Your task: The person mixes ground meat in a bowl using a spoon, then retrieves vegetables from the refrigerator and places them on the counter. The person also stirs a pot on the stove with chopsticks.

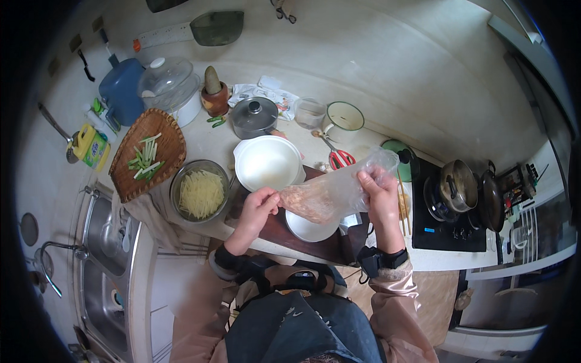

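Note:
Both hands hold a clear plastic bag [313,197] stretched sideways, with a pinkish-tan food in its lower left part that looks like minced meat. My left hand [262,206] pinches the bag's filled corner. Its upper end is gripped by my right hand [377,188]. Directly under the bag is a small white bowl [313,233], partly covered by it, on a dark wooden cutting board [268,229]. Behind my left hand stands a larger white pot [268,156], with a little pale residue at its bottom.
Left are a glass bowl of pale shreds [202,193] and a woven basket [168,136] with cut green stalks. Red-handled scissors [341,159], an enamel mug [346,118] and a lidded pot [254,118] stand behind. Chopsticks [403,208] lie beside the black cooktop [447,238].

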Tool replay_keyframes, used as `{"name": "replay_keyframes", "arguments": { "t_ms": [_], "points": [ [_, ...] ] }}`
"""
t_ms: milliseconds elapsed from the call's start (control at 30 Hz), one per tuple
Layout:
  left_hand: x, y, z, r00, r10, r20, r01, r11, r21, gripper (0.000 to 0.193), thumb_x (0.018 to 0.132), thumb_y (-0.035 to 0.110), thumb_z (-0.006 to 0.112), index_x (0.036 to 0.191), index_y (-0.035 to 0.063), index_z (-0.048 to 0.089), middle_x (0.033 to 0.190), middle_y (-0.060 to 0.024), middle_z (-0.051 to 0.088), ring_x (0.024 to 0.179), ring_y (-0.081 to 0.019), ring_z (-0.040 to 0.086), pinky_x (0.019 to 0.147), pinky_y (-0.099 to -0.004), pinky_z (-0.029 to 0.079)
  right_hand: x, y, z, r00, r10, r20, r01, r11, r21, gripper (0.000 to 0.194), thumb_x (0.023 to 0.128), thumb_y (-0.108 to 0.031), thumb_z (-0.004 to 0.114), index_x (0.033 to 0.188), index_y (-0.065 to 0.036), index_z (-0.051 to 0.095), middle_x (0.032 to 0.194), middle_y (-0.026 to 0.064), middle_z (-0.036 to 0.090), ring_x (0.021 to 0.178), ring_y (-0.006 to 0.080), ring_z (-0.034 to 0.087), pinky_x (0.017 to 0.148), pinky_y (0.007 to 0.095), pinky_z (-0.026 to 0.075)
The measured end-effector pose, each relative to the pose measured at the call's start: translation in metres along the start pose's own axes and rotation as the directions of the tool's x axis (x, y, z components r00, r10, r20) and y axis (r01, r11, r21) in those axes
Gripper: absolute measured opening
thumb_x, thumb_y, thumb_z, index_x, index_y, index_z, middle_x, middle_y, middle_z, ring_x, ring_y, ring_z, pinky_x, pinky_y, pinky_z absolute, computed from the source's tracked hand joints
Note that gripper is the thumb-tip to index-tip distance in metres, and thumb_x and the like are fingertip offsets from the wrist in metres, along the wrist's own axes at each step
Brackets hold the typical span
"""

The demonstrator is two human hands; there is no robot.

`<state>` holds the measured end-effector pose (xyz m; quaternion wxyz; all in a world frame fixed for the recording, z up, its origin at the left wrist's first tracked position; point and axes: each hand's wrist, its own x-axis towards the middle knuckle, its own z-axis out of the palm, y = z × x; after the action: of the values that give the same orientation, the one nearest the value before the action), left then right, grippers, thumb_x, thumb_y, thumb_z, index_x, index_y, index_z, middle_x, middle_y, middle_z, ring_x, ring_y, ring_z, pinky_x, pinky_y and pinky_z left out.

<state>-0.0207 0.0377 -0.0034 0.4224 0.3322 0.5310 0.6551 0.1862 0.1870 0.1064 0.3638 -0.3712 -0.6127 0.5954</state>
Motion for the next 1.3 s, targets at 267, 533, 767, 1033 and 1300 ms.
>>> {"name": "replay_keyframes", "arguments": {
  "t_ms": [267, 533, 767, 1033, 1300],
  "points": [
    [0.001, 0.053, 0.013, 0.995, -0.037, 0.096, 0.040, 0.999, -0.026, 0.011, 0.095, 0.011, 0.052, 0.091, 0.0017, 0.056, 0.080, 0.0007, 0.053, 0.069, -0.0064, 0.046, 0.065, -0.0199, 0.040, 0.012, 0.045, -0.019, 0.990, 0.106, -0.098, -0.098, 0.992, 0.081, 0.009, 0.089, -0.016, 0.063, 0.087, -0.008, 0.063, 0.069, -0.0058, 0.056, 0.055, 0.0034, 0.045, 0.047, 0.0201, 0.029],
    [0.006, 0.080, 0.030, 0.985, -0.040, 0.170, 0.046, 0.999, -0.029, 0.009, 0.095, 0.010, 0.052, 0.092, 0.0025, 0.055, 0.080, 0.0011, 0.051, 0.071, -0.0061, 0.046, 0.067, -0.0210, 0.040, 0.002, 0.078, -0.024, 0.991, 0.134, 0.001, -0.134, 0.991, 0.009, 0.015, 0.091, -0.021, 0.063, 0.095, -0.006, 0.064, 0.071, -0.0042, 0.057, 0.056, 0.0045, 0.048, 0.048, 0.0207, 0.036],
    [0.007, 0.100, 0.040, 0.990, -0.033, 0.140, 0.044, 0.996, -0.081, 0.009, 0.096, 0.011, 0.052, 0.095, 0.0025, 0.055, 0.080, 0.0008, 0.051, 0.071, -0.0054, 0.045, 0.066, -0.0195, 0.039, -0.003, 0.106, -0.007, 0.975, 0.124, 0.185, -0.097, 0.985, -0.145, 0.034, 0.091, -0.023, 0.063, 0.114, 0.001, 0.059, 0.084, 0.0049, 0.063, 0.057, 0.0093, 0.056, 0.048, 0.0246, 0.047],
    [0.003, 0.117, 0.033, 0.991, 0.013, 0.130, 0.000, 0.995, -0.102, 0.008, 0.096, 0.010, 0.051, 0.093, 0.0036, 0.054, 0.078, 0.0009, 0.050, 0.067, -0.0060, 0.043, 0.060, -0.0190, 0.035, -0.002, 0.039, -0.011, 0.756, -0.653, 0.046, 0.438, 0.452, -0.777, 0.048, 0.078, -0.025, 0.074, 0.116, -0.001, 0.057, 0.094, 0.0075, 0.054, 0.078, 0.0180, 0.054, 0.070, 0.0284, 0.046],
    [0.005, 0.127, 0.042, 0.984, 0.079, 0.159, -0.074, 0.997, -0.038, 0.010, 0.095, 0.011, 0.052, 0.090, 0.0030, 0.055, 0.077, 0.0017, 0.051, 0.067, -0.0048, 0.045, 0.061, -0.0194, 0.037, -0.010, -0.040, 0.057, 0.776, -0.417, 0.474, 0.586, 0.755, -0.295, 0.031, 0.072, -0.014, 0.077, 0.094, -0.001, 0.061, 0.079, 0.0088, 0.055, 0.069, 0.0218, 0.055, 0.063, 0.0313, 0.046]
  ]
}}
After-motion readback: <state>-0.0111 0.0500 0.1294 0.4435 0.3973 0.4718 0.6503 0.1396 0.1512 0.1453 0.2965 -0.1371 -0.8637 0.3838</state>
